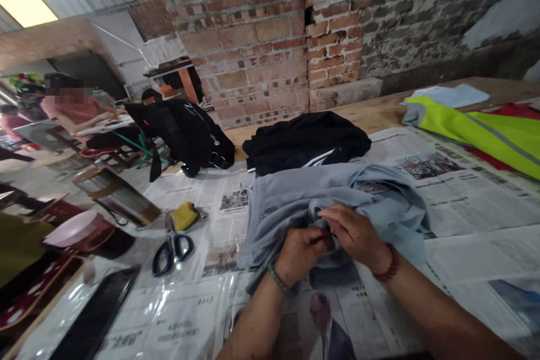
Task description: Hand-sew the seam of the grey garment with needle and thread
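Note:
A grey-blue garment [287, 197] lies bunched on the newspaper-covered table in front of me. My left hand [301, 253], with a green bead bracelet at the wrist, is closed on a fold of its cloth. Just right of it and slightly higher, my right hand [352, 230] pinches the same cloth between thumb and fingers; a red bracelet circles that wrist. The two hands nearly touch. A small dark round spot, perhaps a button, shows on the cloth by the right fingertips. Whatever else the fingers may hold is hidden.
Left of the garment lie blue-handled scissors [172, 250], a yellow sponge [185, 215], a steel flask [116, 194], a lidded cup [88, 233] and a dark phone [99, 315]. Behind are a black bag [189, 135] and black clothing [304, 140]. A neon-yellow vest [476, 129] lies right. People sit far left.

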Demonstrator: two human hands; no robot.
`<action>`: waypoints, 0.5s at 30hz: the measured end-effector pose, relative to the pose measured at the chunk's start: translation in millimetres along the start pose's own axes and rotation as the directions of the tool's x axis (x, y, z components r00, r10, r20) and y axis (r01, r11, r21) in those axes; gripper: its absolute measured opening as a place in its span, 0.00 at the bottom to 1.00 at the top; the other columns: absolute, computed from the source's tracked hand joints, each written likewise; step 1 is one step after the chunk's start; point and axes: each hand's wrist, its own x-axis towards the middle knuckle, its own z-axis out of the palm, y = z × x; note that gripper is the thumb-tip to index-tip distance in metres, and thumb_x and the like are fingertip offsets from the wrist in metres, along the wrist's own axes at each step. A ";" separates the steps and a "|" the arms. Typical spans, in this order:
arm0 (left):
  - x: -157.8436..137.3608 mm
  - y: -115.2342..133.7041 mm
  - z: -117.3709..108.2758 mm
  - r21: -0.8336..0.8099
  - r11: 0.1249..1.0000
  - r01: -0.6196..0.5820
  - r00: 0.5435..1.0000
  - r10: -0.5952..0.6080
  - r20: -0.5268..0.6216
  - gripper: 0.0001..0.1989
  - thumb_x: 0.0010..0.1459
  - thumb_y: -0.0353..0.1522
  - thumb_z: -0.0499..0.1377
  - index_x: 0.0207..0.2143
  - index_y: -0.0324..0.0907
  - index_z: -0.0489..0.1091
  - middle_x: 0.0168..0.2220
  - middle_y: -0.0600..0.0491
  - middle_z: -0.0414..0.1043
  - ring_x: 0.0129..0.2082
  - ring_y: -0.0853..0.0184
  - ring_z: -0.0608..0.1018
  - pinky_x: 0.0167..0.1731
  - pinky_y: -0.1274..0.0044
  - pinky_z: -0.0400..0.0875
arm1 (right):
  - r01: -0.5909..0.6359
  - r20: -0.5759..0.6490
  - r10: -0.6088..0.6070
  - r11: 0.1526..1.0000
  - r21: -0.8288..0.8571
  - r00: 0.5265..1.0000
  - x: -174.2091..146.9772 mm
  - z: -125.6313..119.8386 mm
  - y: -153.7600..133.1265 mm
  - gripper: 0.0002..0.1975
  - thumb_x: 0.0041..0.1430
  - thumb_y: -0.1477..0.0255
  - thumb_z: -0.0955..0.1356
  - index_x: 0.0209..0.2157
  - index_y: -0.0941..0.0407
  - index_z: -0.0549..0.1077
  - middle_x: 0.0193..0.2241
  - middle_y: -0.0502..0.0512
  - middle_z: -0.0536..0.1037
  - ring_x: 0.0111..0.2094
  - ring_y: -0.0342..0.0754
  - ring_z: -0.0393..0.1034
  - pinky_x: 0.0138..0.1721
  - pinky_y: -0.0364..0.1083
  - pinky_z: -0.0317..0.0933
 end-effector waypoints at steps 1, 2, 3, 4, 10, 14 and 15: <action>0.4 -0.4 -0.1 -0.025 1.000 -0.006 1.000 0.006 0.004 0.08 0.49 0.30 0.56 0.26 0.37 0.75 0.22 0.54 0.70 0.25 0.69 0.69 0.27 0.80 0.64 | -0.003 0.044 0.003 1.000 -0.001 0.999 0.2 2.0 2.1 0.14 0.59 0.77 0.57 0.42 0.53 0.68 0.34 0.55 0.74 0.37 0.45 0.69 0.36 0.44 0.65; 0.9 -0.8 -0.5 -0.056 0.998 -0.004 1.000 0.004 0.011 0.08 0.49 0.30 0.57 0.26 0.37 0.75 0.22 0.54 0.70 0.24 0.70 0.69 0.26 0.80 0.64 | -0.018 0.076 0.019 1.000 -0.010 0.997 0.4 3.4 5.0 0.13 0.59 0.77 0.57 0.42 0.54 0.68 0.34 0.55 0.74 0.37 0.45 0.69 0.36 0.44 0.64; 1.3 -1.0 -1.1 -0.079 0.997 0.012 1.000 -0.011 0.018 0.07 0.48 0.30 0.57 0.26 0.37 0.75 0.22 0.54 0.70 0.24 0.70 0.69 0.26 0.80 0.64 | -0.038 0.103 0.041 0.999 -0.025 0.994 0.6 4.1 8.3 0.13 0.59 0.77 0.57 0.41 0.55 0.68 0.33 0.56 0.73 0.36 0.45 0.69 0.36 0.44 0.64; 1.8 -1.2 -1.8 -0.093 0.995 0.029 0.999 -0.028 0.017 0.07 0.48 0.30 0.58 0.26 0.36 0.75 0.22 0.54 0.70 0.23 0.71 0.69 0.25 0.80 0.63 | -0.058 0.129 0.063 0.997 -0.042 0.990 0.8 4.0 11.7 0.13 0.59 0.77 0.57 0.41 0.55 0.69 0.33 0.56 0.73 0.35 0.45 0.69 0.35 0.44 0.64; 5.0 -4.9 -4.6 -0.087 0.995 0.051 0.999 -0.051 -0.005 0.06 0.48 0.30 0.58 0.25 0.38 0.75 0.21 0.56 0.68 0.21 0.73 0.66 0.22 0.81 0.59 | -0.102 0.271 0.110 0.994 -0.043 0.956 0.2 -2.7 24.8 0.12 0.57 0.79 0.59 0.36 0.56 0.72 0.33 0.55 0.70 0.34 0.45 0.66 0.35 0.43 0.61; 7.0 -8.9 -4.0 -0.097 0.994 0.048 0.999 -0.049 -0.012 0.06 0.47 0.31 0.59 0.25 0.38 0.75 0.19 0.57 0.67 0.20 0.73 0.65 0.21 0.81 0.58 | -0.119 0.320 0.130 0.991 -0.055 0.938 -1.4 -4.9 30.0 0.13 0.55 0.80 0.60 0.34 0.55 0.73 0.33 0.55 0.67 0.34 0.44 0.64 0.34 0.42 0.60; 7.4 -9.4 -4.1 -0.102 0.994 0.043 0.999 -0.045 -0.010 0.07 0.47 0.31 0.59 0.25 0.38 0.75 0.19 0.56 0.67 0.20 0.73 0.65 0.21 0.81 0.59 | -0.119 0.334 0.132 0.991 -0.057 0.933 -1.4 -5.4 30.8 0.13 0.55 0.80 0.60 0.34 0.55 0.73 0.33 0.54 0.67 0.34 0.44 0.64 0.34 0.42 0.59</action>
